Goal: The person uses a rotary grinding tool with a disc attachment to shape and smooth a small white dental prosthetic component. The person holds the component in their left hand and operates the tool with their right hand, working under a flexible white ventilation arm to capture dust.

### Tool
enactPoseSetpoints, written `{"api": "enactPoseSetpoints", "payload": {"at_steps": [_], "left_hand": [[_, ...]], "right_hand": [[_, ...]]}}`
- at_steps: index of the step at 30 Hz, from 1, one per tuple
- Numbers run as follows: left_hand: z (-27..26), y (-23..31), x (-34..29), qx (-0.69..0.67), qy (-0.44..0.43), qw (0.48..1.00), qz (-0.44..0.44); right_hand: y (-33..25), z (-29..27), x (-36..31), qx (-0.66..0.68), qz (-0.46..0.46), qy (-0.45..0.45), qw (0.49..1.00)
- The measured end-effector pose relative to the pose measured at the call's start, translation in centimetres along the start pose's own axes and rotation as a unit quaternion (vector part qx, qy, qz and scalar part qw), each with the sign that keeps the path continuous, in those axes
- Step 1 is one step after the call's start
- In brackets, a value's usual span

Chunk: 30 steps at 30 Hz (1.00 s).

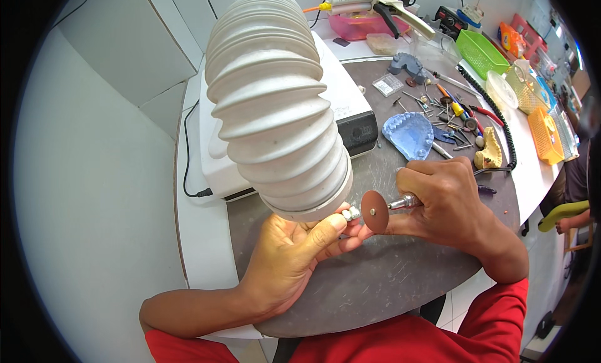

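Observation:
Between the thumb and fingers of my left hand [294,244] is a small silvery dental piece [352,213], shaped like a few joined teeth. My right hand [444,203] is wrapped round a metal rotary handpiece [405,201]. A thin reddish-brown cutting disc [375,211] is mounted on the handpiece's tip. The disc stands just right of the dental piece, close to the left fingertips; whether they touch I cannot tell. Right above my left hand ends a wide, ribbed white suction hose [275,106], which hides part of the fingers.
A white machine [341,81] stands behind the hose. On the grey mat [350,294] lie a blue dental cast [408,135], a yellowish cast [489,151], and several burs and tools. A black coiled cord [504,125] runs along the right. Beyond are a green basket [482,53] and orange basket [544,136].

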State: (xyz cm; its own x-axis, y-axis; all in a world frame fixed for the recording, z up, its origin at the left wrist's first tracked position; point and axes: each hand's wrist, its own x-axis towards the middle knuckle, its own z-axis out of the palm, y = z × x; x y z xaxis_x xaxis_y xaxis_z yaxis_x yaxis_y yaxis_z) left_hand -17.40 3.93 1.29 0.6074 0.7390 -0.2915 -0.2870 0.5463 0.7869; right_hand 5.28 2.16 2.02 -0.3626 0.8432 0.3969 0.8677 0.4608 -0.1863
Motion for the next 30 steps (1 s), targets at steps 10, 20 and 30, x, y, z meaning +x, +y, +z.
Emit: {"api": "enactPoseSetpoints", "payload": {"at_steps": [10, 20, 30], "left_hand": [[0.23, 0.28, -0.13, 0.017, 0.011, 1.000, -0.008], [0.15, 0.13, -0.11, 0.019, 0.013, 1.000, -0.007], [0.32, 0.12, -0.13, 0.015, 0.022, 1.000, -0.001]], "right_hand": [[-0.18, -0.16, 0.04, -0.005, 0.000, -0.004, 1.000], [-0.22, -0.05, 0.07, -0.005, -0.007, -0.004, 1.000], [-0.24, -0.01, 0.07, -0.002, -0.004, -0.004, 1.000]]}}
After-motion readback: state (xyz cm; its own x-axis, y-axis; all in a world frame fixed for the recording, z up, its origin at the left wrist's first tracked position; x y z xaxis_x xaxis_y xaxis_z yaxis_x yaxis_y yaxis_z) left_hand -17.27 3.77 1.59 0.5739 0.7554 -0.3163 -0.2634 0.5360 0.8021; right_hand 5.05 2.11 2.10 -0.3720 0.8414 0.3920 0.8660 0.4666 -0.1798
